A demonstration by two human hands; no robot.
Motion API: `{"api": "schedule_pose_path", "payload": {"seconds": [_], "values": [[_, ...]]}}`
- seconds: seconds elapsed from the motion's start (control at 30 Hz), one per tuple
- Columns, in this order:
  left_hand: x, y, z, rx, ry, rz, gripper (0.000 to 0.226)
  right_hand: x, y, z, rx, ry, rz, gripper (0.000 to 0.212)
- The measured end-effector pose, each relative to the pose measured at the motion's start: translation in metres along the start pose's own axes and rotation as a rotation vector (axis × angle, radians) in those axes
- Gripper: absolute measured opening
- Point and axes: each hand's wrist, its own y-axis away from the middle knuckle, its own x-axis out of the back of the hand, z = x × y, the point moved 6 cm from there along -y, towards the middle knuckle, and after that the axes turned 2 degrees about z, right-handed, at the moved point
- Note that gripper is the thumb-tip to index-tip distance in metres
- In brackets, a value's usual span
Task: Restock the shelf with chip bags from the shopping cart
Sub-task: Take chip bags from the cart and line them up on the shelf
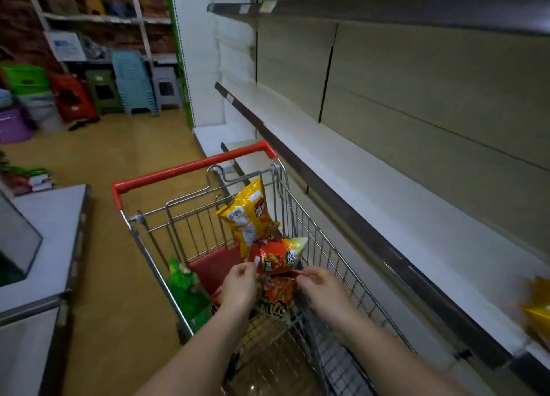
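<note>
A wire shopping cart (pixel 327 264) with a red handle stands beside the white shelf (pixel 387 205). Inside lie a yellow chip bag (pixel 247 217) leaning upright, a red-orange bag (pixel 276 257) and another orange bag (pixel 276 299) beneath it. My left hand (pixel 238 285) pinches the left corner of the red-orange bag. My right hand (pixel 320 288) pinches the top edge of the orange bag below. A green bag (pixel 186 288) hangs at the cart's left side. On the shelf at far right sits a yellow bag (pixel 538 309).
A grey counter (pixel 47 241) stands to the left of the cart. Stacked plastic stools (pixel 134 83) and tubs line the far wall. An upper shelf (pixel 387 11) overhangs the white one. Tan floor lies between the counter and the cart.
</note>
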Motion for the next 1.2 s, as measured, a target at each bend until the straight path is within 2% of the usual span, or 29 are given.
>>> {"api": "schedule_pose_path", "payload": {"seconds": [0.27, 0.37, 0.43, 0.53, 0.6, 0.73, 0.87, 1.0, 1.07, 1.2], "values": [[-0.034, -0.028, -0.016, 0.041, -0.031, 0.150, 0.019, -0.007, -0.081, 0.033, -0.093, -0.091, -0.157, 0.039], [-0.047, -0.045, -0.024, 0.056, -0.076, 0.155, 0.023, -0.018, -0.107, 0.048, -0.166, -0.113, -0.214, 0.037], [-0.052, -0.059, -0.027, 0.067, -0.133, 0.155, 0.030, -0.026, -0.122, 0.057, -0.209, -0.130, -0.249, 0.032], [-0.056, -0.084, -0.028, 0.050, -0.227, 0.162, 0.033, -0.035, -0.143, 0.065, -0.268, -0.157, -0.265, 0.008], [-0.058, -0.104, -0.026, 0.021, -0.298, 0.167, 0.037, -0.041, -0.158, 0.068, -0.303, -0.210, -0.271, 0.009], [-0.063, -0.147, -0.032, 0.019, -0.384, 0.191, 0.044, -0.052, -0.186, 0.067, -0.337, -0.293, -0.266, 0.036], [-0.073, -0.177, -0.042, 0.021, -0.429, 0.200, 0.050, -0.062, -0.210, 0.068, -0.395, -0.361, -0.238, 0.039], [-0.072, -0.184, -0.048, -0.068, -0.590, 0.205, 0.041, -0.072, -0.218, 0.082, -0.476, -0.418, -0.212, 0.041], [-0.069, -0.182, -0.052, -0.132, -0.678, 0.155, 0.039, -0.076, -0.220, 0.091, -0.521, -0.453, -0.187, 0.049], [-0.073, -0.163, -0.068, -0.196, -0.772, -0.053, 0.043, -0.079, -0.224, 0.108, -0.583, -0.460, -0.127, 0.060]]}}
